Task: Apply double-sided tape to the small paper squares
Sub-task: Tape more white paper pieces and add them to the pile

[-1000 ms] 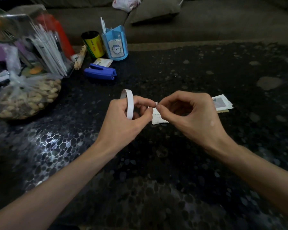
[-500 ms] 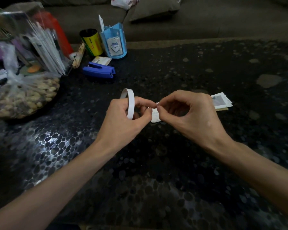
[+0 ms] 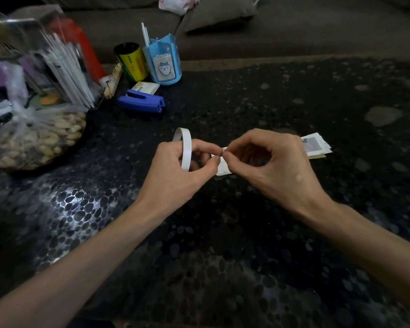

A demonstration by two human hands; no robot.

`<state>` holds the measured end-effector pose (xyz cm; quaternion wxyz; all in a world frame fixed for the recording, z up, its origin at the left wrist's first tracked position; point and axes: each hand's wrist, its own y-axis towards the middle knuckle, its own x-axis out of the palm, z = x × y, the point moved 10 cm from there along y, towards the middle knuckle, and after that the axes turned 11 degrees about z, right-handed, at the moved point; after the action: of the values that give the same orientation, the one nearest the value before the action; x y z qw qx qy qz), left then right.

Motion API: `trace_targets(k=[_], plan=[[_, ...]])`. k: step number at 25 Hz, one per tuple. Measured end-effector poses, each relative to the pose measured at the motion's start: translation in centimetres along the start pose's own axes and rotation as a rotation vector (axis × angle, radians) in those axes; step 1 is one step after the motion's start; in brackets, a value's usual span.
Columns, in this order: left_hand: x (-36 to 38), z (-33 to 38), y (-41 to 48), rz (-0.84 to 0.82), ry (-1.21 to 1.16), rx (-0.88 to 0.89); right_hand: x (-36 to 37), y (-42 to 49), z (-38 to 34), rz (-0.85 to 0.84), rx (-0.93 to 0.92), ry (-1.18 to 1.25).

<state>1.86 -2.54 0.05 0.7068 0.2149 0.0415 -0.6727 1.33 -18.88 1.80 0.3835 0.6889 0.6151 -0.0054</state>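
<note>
Mid-table, over the dark pebble-pattern tabletop [image 3: 223,233], both hands meet. Left hand [image 3: 175,171] is curled round the white tape roll [image 3: 187,147], ring upright, lower part hidden behind the fingers. Right hand [image 3: 270,166] has thumb and index pinched tight on a small white tape end [image 3: 224,149], mostly covered by the fingertips; whether it joins the roll is hard to tell. Paper square [image 3: 223,168] sits just below the pinch, half hidden by both hands; can't tell if it's held or lying flat. Paper stack [image 3: 317,145] peeks out behind the right hand. Far left: blue stapler [image 3: 141,104], blue pen holder [image 3: 165,62], bag of peanuts [image 3: 33,140], which is cut off at the edge.
</note>
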Motion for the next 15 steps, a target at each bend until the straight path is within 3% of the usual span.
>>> trace_targets(k=[10,15], plan=[[-1.1,-0.7,0.0,0.101,-0.05,-0.141,0.2,-0.1,-0.2,0.004,-0.01,-0.02],[-0.6,-1.0,-0.1,0.055,-0.063,-0.172,0.2,-0.1,-0.7,0.011,-0.034,0.002]])
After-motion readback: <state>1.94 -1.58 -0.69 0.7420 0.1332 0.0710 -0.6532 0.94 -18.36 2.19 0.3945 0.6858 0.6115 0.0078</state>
